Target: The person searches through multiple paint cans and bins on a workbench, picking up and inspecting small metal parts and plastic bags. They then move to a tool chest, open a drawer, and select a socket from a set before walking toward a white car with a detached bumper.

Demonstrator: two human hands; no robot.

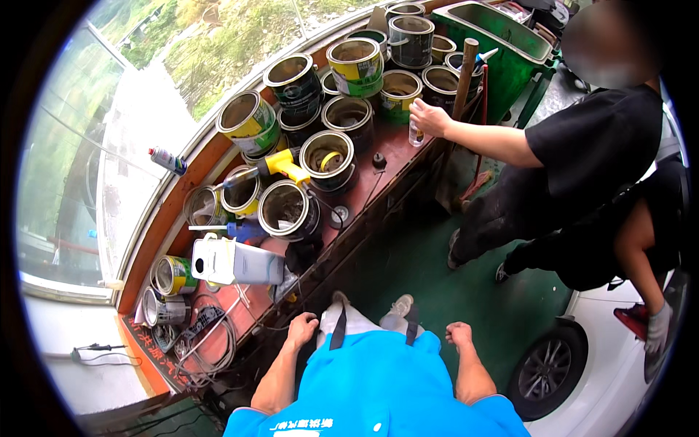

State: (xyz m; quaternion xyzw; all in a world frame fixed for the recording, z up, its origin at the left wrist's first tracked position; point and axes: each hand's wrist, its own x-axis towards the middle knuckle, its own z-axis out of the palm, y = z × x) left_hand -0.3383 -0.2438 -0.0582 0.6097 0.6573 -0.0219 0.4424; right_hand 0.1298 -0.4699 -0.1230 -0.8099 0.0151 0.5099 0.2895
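Observation:
My left hand (303, 329) hangs beside my left thigh, near the front edge of the red bench; its fingers are curled and I see nothing in them. On the other side of my blue apron (377, 377), my right hand (458, 333) is held low with fingers curled, and whether they are fully closed is unclear. Used metal paint cans stand on the bench, some stacked. A yellow heat gun (285, 165) lies across several cans. Closer to my left hand are a white rectangular metal can (240, 262) on its side and a coil of grey cable (226, 349).
A person in black (590, 136) holds a clear bottle (416, 134) at the bench; another person with a gloved hand (659, 328) stands behind. A white car's wheel (548, 368) is at right. A green bin (489, 65) and wooden pole (466, 76) stand beyond the bench.

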